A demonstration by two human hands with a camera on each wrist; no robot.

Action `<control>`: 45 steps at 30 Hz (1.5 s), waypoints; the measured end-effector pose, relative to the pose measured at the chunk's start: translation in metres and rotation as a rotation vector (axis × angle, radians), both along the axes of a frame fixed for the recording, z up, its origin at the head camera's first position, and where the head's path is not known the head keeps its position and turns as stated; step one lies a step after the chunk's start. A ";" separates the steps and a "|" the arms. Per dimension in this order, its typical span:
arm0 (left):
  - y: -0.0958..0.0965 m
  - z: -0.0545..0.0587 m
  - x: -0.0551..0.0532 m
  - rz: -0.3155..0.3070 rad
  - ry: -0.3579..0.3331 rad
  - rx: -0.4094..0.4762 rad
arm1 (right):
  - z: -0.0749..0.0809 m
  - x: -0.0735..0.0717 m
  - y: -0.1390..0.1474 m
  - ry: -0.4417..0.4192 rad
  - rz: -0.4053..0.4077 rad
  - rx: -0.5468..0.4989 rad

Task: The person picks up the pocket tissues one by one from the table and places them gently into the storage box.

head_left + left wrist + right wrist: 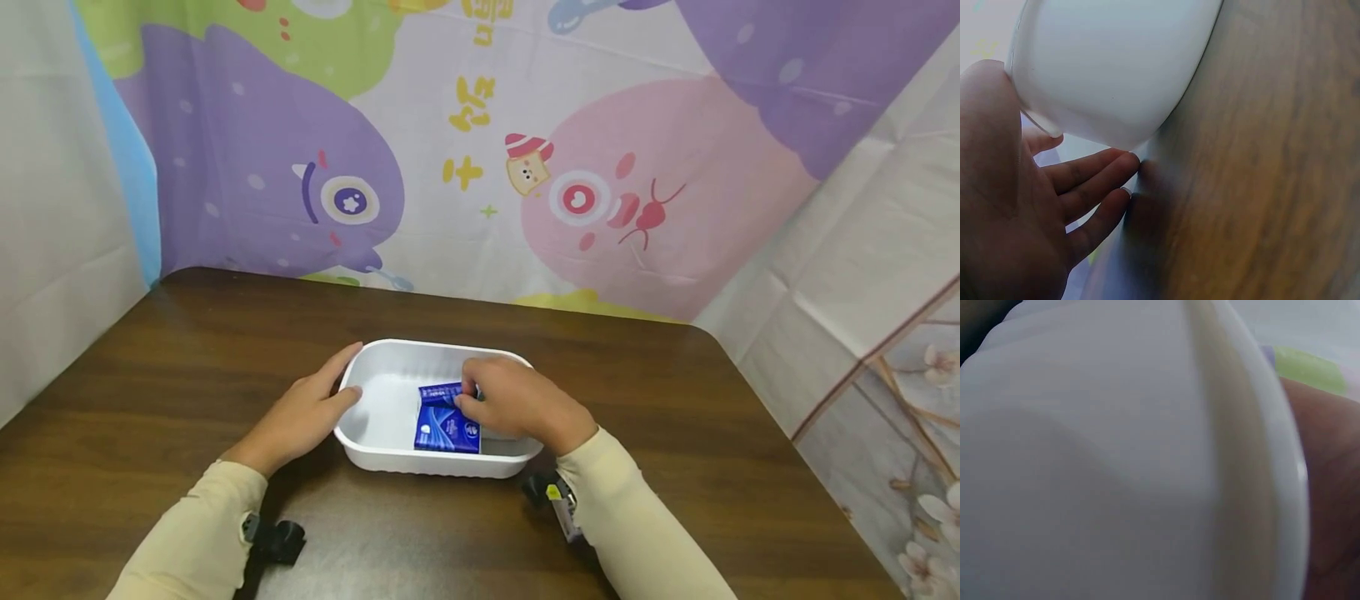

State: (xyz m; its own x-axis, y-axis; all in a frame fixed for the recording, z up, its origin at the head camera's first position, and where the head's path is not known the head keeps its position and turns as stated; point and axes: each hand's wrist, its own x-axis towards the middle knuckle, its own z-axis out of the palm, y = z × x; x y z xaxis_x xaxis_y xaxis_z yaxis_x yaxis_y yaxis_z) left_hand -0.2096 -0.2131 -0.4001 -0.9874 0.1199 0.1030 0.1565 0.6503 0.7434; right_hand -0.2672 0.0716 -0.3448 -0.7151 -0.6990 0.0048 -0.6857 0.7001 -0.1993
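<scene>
A white plastic basin (431, 462) rests on the table. My left hand (300, 417) holds its left rim, the thumb over the edge and the fingers along the outside; the left wrist view shows the basin's outer wall (1110, 69) by the fingertips. Inside the basin lie two blue packets that look like pocket tissue packs. The front pack (447, 432) lies face up, and the rear pack (438, 393) sits against its far edge. My right hand (517, 400) reaches over the right side and pinches the rear pack. The basin wall hides the fingertips in the right wrist view.
The brown wooden table (420, 533) extends around the basin. A cartoon-printed cloth (465, 242) hangs behind it, with pale cloth on both sides. A black wrist camera (281, 542) sits at the left sleeve, another device (558, 504) at the right.
</scene>
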 end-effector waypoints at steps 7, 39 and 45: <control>0.001 0.001 0.000 0.001 -0.005 0.004 | -0.001 0.001 0.000 0.009 -0.021 -0.004; 0.002 0.002 0.002 -0.001 -0.017 0.013 | 0.002 0.007 0.001 0.092 -0.023 0.065; 0.001 0.001 0.001 0.000 -0.010 0.013 | 0.002 0.005 0.000 0.085 -0.027 0.042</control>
State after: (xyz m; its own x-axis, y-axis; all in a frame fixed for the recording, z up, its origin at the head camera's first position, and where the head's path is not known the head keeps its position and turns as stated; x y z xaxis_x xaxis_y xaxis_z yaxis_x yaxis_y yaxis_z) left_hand -0.2082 -0.2118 -0.3988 -0.9884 0.1186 0.0945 0.1489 0.6403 0.7535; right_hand -0.2622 0.0720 -0.3431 -0.7321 -0.6802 0.0374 -0.6795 0.7252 -0.1112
